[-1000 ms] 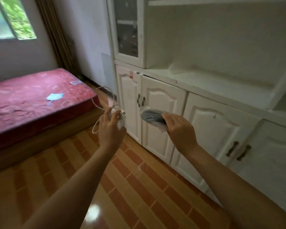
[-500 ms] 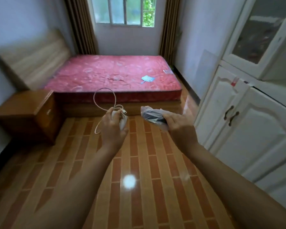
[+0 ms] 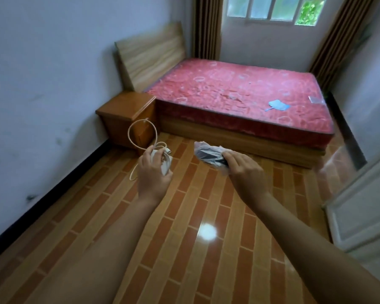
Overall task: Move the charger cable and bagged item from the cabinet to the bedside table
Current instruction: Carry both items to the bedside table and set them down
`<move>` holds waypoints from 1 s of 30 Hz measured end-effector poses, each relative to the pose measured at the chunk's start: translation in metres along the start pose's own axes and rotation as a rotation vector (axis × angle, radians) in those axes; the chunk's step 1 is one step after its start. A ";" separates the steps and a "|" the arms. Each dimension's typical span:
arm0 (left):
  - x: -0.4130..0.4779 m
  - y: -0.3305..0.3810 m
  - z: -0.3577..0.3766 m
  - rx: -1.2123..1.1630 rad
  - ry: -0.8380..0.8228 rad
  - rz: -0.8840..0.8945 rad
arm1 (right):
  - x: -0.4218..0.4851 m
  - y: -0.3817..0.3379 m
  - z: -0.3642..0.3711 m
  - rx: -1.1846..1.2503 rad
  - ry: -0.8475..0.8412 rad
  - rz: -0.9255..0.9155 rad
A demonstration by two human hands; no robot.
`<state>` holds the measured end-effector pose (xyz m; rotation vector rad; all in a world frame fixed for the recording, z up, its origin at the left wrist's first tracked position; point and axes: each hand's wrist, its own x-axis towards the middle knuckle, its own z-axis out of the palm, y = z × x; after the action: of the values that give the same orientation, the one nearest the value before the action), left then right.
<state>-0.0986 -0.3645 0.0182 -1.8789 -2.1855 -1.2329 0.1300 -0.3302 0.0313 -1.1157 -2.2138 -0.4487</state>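
My left hand [image 3: 153, 173] grips a white charger cable [image 3: 140, 137] with its plug block; a loop of the cable stands up above my fingers. My right hand [image 3: 246, 172] holds the bagged item [image 3: 208, 154], something dark grey in a clear plastic bag that sticks out to the left of my fingers. Both hands are held out over the tiled floor. The wooden bedside table [image 3: 127, 106] stands ahead on the left, against the wall and beside the bed, some way beyond my left hand.
A bed with a red mattress [image 3: 239, 93] and a wooden headboard [image 3: 151, 53] fills the far part of the room. A blue item [image 3: 278, 105] lies on the mattress. The white cabinet [image 3: 364, 207] edge is at the right. Open tiled floor [image 3: 184, 216] lies between me and the bedside table.
The view has swung left, away from the white cabinet toward the bed and bedside table. Both hands keep the same grips on the cable and the bagged item.
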 end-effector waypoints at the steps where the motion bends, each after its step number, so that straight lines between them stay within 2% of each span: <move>1: 0.001 -0.006 -0.001 0.011 0.006 -0.023 | 0.004 -0.003 0.007 0.020 0.002 -0.016; 9: 0.042 -0.066 0.012 0.059 0.027 -0.158 | 0.053 -0.015 0.076 0.101 -0.021 -0.107; 30: 0.322 -0.201 0.108 0.017 0.054 -0.209 | 0.284 0.053 0.300 0.075 -0.033 -0.102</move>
<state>-0.3069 -0.0310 -0.0124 -1.6248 -2.4046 -1.2735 -0.0676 0.0341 -0.0077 -0.9811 -2.3040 -0.3891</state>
